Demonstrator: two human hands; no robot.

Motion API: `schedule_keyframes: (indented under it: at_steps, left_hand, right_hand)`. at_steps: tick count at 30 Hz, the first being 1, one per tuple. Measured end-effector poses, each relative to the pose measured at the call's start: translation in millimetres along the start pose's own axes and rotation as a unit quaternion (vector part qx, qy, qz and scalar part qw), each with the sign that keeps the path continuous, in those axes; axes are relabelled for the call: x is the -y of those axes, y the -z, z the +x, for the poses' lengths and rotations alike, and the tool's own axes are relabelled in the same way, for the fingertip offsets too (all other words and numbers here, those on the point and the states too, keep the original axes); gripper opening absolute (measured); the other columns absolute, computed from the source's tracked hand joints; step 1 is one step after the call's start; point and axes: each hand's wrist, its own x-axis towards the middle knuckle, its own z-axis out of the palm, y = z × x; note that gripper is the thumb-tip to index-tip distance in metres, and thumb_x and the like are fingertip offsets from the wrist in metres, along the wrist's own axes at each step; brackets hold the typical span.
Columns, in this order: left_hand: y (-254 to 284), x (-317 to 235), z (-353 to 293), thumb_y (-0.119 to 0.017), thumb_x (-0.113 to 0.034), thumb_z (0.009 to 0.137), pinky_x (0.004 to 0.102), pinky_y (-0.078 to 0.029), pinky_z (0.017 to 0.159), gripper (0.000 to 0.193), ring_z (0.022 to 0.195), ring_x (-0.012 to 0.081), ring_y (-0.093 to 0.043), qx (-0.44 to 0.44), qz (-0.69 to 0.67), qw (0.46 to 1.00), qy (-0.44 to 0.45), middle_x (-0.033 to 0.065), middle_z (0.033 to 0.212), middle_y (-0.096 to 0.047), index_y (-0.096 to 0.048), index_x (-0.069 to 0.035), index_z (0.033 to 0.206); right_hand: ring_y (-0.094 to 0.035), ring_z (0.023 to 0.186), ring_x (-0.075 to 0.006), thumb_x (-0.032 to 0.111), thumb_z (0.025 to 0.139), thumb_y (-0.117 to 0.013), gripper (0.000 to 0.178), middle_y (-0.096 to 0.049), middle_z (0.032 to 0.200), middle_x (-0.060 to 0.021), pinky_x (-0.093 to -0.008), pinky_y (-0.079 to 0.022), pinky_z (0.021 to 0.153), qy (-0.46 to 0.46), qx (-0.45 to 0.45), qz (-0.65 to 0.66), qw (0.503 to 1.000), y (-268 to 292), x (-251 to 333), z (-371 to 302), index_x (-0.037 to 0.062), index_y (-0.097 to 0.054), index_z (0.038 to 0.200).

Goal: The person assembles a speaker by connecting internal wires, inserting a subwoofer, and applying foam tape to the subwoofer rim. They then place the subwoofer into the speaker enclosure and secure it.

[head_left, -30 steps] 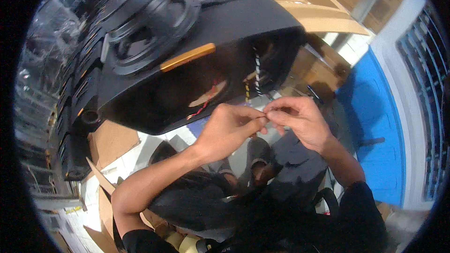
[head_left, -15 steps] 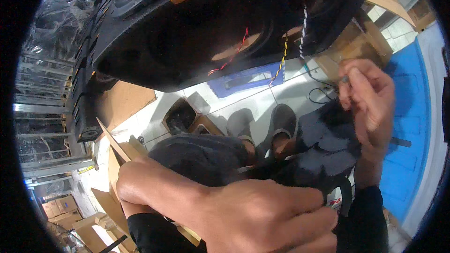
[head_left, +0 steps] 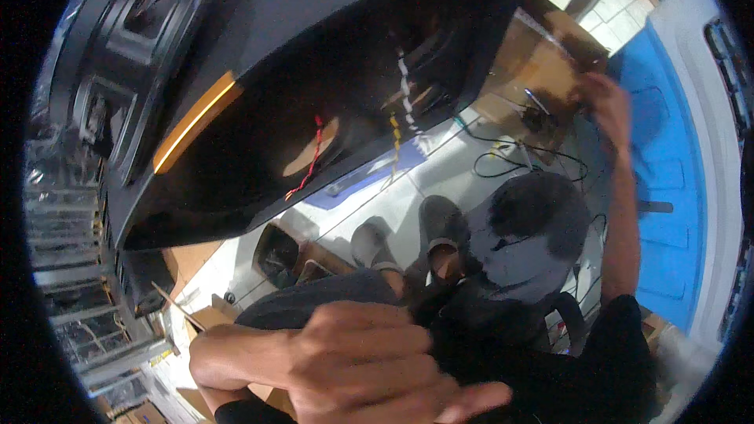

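Right hand (head_left: 606,108) out beside the cardboard box (head_left: 525,53), left hand (head_left: 365,361) curled low over the lap.

A small dark item (head_left: 539,118) lies left of and slightly below the right hand, by far the nearer one, with a slim silvery piece (head_left: 535,97) at its top sloping down rightward. Blur hides whether the right fingers grasp anything (contact with the cardboard is equally unclear). The left fingers fold inward, their contents hidden, well below the red twisted wire (head_left: 317,146), which slants down leftward at the black cabinet (head_left: 314,12).
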Motion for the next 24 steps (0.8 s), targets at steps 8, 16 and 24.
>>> schedule_keyframes:
  at_steps: [8,16,24]
  left_hand:
    - [17.6,11.7,-19.8,-0.092,-0.026,0.072,0.0257,-0.037,0.043,0.025,0.045,0.0133,-0.056,0.116,0.197,0.97,0.08,-0.0015,0.057,-0.063,-0.071,-0.012,0.072]
    - [25.2,20.1,-37.2,-0.091,-0.027,0.072,0.029,-0.039,0.046,0.022,0.05,0.0153,-0.058,0.103,0.204,0.963,0.144,-0.0029,0.062,-0.064,-0.073,-0.013,0.073]
    - [23.1,23.2,-36.4,-0.092,-0.025,0.068,0.0307,-0.039,0.046,0.024,0.05,0.0163,-0.058,0.12,0.218,0.956,0.154,-0.0021,0.061,-0.064,-0.072,-0.013,0.071]
  right_hand:
    - [-0.073,0.085,-0.0379,0.018,0.083,-0.071,0.018,-0.074,0.09,-0.0194,-0.0432,-0.057,0.076,-0.021,0.079,-0.141,0.987,-139.4,-108.5,27.6,0.0045,-0.078,0.093]
    - [-0.071,0.092,-0.04,0.017,0.086,-0.066,0.021,-0.073,0.099,-0.024,-0.0449,-0.056,0.083,-0.028,0.149,-0.21,0.966,-173.2,-96.5,48.8,0.0014,-0.076,0.097]
    - [-0.063,0.076,-0.0253,0.028,0.098,-0.056,0.034,-0.068,0.083,-0.0126,-0.0409,-0.05,0.072,-0.049,0.274,0.055,0.959,-97.0,-51.5,-23.3,-0.0021,-0.071,0.092]
